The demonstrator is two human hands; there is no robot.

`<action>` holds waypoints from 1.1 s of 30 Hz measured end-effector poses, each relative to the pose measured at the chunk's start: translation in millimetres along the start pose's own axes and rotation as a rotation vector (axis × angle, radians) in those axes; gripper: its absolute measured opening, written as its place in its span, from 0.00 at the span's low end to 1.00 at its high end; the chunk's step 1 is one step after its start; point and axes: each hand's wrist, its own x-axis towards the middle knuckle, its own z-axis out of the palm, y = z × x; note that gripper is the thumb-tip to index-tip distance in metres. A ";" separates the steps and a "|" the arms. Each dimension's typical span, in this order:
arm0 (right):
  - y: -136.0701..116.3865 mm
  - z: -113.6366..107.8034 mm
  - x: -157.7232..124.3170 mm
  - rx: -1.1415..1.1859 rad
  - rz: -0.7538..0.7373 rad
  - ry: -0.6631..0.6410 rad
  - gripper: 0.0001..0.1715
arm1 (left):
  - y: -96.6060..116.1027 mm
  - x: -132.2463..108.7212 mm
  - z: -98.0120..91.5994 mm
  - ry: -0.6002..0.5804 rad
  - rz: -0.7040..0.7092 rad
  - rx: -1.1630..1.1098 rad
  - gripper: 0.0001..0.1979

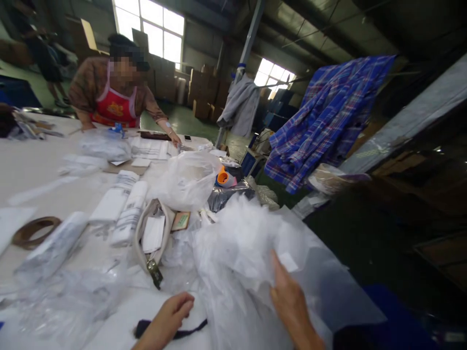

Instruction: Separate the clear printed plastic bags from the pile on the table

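Observation:
My left hand [171, 315] is at the bottom centre, its fingers curled together with nothing visible in them. A dark strap-like item [191, 331] lies just beneath it on the table. My right hand [290, 296] reaches into a heap of thin clear plastic bags [237, 243] at the table's right side. Its index finger is stretched out against the plastic beside a small white label [289, 261]; its other fingers are mostly hidden. Left of the heap lies an unzipped beige pouch [137, 236] with white paper inside, next to a small printed card [181, 221].
Folded printed white bags [126, 214], a brown tape roll [35, 232] and an orange tape dispenser [223, 177] lie on the table [32, 160]. Across it, a co-worker in a red apron [115, 108] reaches over papers. A blue plaid shirt [328, 116] hangs right.

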 end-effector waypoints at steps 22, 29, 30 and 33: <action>-5.5 37.2 4.5 0.416 0.113 -0.482 0.36 | 87.0 87.7 60.9 0.486 0.251 -0.097 0.42; 27.0 39.4 2.7 0.283 0.099 -0.438 0.37 | 93.0 76.1 51.0 -0.005 0.224 -0.352 0.33; 26.0 41.5 -0.2 0.278 0.110 -0.477 0.38 | 94.9 76.2 52.1 -0.073 0.211 -0.361 0.31; 23.8 53.0 -6.5 0.247 0.121 -0.566 0.41 | 93.1 86.1 55.9 -0.027 0.203 -0.367 0.31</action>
